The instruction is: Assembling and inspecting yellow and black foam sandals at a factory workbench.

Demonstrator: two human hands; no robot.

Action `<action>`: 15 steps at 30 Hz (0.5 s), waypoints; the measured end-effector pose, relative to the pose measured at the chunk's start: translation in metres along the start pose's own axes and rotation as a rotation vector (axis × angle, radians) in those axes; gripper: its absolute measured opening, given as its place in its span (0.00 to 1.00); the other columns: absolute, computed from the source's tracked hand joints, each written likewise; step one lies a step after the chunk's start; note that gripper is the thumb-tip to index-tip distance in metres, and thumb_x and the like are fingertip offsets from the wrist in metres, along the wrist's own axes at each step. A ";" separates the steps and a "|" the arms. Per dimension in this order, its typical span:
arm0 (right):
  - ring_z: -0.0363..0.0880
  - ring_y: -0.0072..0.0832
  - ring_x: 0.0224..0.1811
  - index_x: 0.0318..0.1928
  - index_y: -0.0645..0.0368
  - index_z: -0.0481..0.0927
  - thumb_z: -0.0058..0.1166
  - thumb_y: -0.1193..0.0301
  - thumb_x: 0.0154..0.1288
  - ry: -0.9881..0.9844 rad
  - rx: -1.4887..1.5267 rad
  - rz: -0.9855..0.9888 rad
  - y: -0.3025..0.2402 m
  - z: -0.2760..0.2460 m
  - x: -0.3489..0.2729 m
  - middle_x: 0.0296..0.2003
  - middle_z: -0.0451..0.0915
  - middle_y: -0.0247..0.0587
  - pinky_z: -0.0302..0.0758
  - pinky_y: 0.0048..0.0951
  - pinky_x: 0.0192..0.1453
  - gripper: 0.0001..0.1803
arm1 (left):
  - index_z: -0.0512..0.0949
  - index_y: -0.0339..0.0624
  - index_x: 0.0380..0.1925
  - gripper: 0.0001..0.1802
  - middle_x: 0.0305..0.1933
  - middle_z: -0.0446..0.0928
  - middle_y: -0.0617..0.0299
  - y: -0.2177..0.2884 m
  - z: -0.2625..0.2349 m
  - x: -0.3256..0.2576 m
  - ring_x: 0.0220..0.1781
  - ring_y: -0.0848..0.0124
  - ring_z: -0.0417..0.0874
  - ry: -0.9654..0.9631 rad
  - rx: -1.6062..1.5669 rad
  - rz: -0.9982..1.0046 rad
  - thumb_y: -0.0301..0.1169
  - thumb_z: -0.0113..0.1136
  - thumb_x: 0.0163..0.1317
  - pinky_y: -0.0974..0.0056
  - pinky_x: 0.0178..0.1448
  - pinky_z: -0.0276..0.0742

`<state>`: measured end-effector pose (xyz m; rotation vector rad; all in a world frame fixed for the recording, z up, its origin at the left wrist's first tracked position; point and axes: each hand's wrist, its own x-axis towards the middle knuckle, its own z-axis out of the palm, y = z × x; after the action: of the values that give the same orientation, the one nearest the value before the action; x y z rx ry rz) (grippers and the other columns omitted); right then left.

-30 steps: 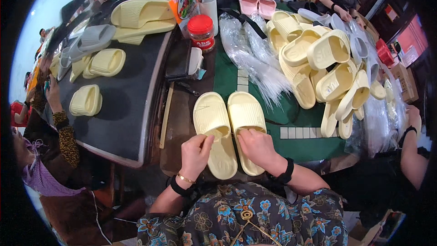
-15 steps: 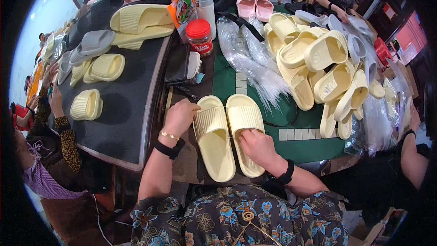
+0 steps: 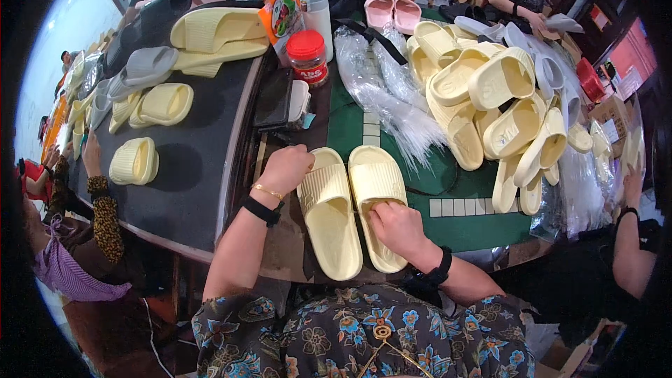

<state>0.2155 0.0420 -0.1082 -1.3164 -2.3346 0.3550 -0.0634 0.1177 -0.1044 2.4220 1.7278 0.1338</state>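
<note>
The left hand (image 3: pixel 285 168) has moved up since a second ago. Back then it lay on the heel of the left slipper (image 3: pixel 329 213), low in the frame. Now it sits at the top of that slipper, by its toe end, just left of the middle of the frame. Its fingers curl over the top left edge of the slipper strap, so the grip is closed on the slipper there. The right hand (image 3: pixel 397 227) has stayed on the right slipper (image 3: pixel 378 203). It lies on the lower half of that slipper, fingers bent and pressing down on the sole. I cannot tell if it holds the slipper or only rests on it.

The two pale yellow slippers lie side by side, touching, toes pointing up the frame. They sit on the near edge of the tabletop (image 3: pixel 462 227), in the middle of the picture. The left hand is above most of its slipper, and the right hand is below the strap of its own.

A pile of yellow slippers (image 3: pixel 490 98) fills the upper right. Clear bags (image 3: pixel 392 98) lie just above the pair. A red-lidded jar (image 3: pixel 308 56) stands near the top middle. More slippers lie on a dark board (image 3: pixel 196 161) to the left.
</note>
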 end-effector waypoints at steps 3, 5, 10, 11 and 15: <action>0.82 0.43 0.25 0.28 0.57 0.78 0.58 0.66 0.62 0.019 0.010 0.004 0.002 0.000 0.000 0.23 0.79 0.44 0.79 0.42 0.28 0.09 | 0.79 0.44 0.30 0.04 0.34 0.76 0.57 0.001 0.001 -0.003 0.40 0.54 0.81 0.092 -0.050 0.006 0.31 0.59 0.58 0.54 0.45 0.78; 0.82 0.42 0.24 0.28 0.57 0.78 0.58 0.66 0.62 0.039 0.017 0.010 0.003 0.000 -0.001 0.23 0.79 0.44 0.79 0.42 0.27 0.09 | 0.78 0.43 0.31 0.04 0.34 0.76 0.56 0.003 -0.001 -0.006 0.40 0.54 0.81 0.158 -0.109 -0.004 0.30 0.59 0.59 0.53 0.45 0.77; 0.81 0.43 0.24 0.28 0.57 0.78 0.58 0.67 0.62 0.053 0.036 0.015 0.004 0.003 0.001 0.23 0.79 0.44 0.79 0.42 0.28 0.09 | 0.75 0.37 0.33 0.03 0.32 0.79 0.55 0.008 -0.010 -0.010 0.34 0.57 0.82 0.242 -0.418 -0.047 0.24 0.59 0.60 0.58 0.40 0.77; 0.81 0.43 0.24 0.28 0.57 0.78 0.58 0.67 0.62 0.059 0.041 0.020 0.004 0.003 0.001 0.23 0.79 0.44 0.79 0.42 0.28 0.09 | 0.75 0.37 0.33 0.03 0.32 0.79 0.55 0.010 -0.012 -0.010 0.34 0.57 0.82 0.246 -0.420 -0.039 0.24 0.59 0.60 0.58 0.40 0.77; 0.81 0.44 0.25 0.29 0.57 0.78 0.58 0.67 0.62 0.060 0.056 0.030 0.005 0.001 0.000 0.23 0.79 0.45 0.79 0.42 0.28 0.08 | 0.77 0.36 0.34 0.04 0.29 0.79 0.62 0.014 -0.011 -0.007 0.31 0.76 0.79 0.195 -0.758 -0.226 0.22 0.62 0.60 0.69 0.37 0.75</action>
<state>0.2185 0.0447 -0.1116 -1.3183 -2.2417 0.3823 -0.0548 0.1072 -0.0906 1.6954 1.6041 0.8447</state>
